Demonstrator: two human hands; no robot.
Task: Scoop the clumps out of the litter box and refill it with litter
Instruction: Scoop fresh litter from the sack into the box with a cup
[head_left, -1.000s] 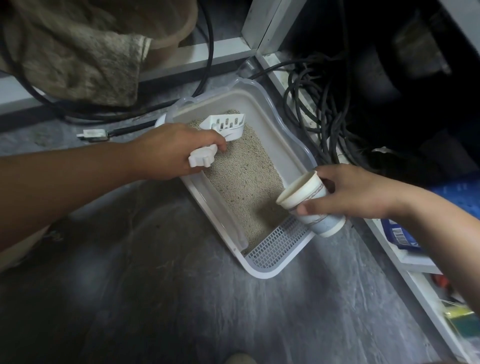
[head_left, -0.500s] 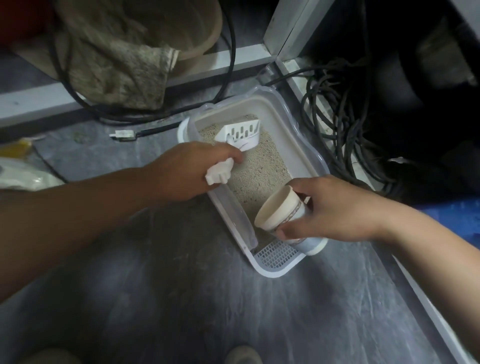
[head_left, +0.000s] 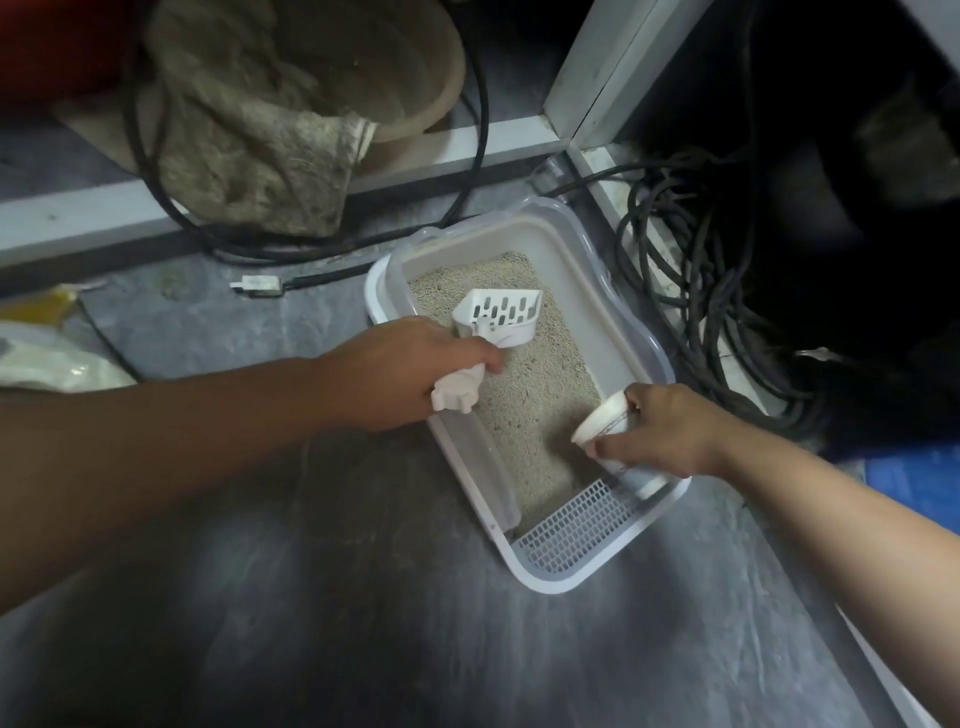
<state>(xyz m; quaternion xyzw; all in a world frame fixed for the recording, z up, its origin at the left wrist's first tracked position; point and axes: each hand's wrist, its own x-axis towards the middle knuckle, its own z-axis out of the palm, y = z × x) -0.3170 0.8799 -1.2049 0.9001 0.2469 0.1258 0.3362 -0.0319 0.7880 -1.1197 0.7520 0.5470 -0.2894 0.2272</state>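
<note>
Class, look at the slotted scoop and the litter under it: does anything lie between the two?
Nothing visible does. The left hand grips the scoop by its handle, right above bare litter. The cup, held by the right hand, sits off toward the box's grated end.

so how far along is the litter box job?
Early. Nothing visibly done yet. In hand: left hand grips the scoop over the litter; right hand holds a paper cup tilted inside the litter box. Left: scooping clumps, refilling.
</note>
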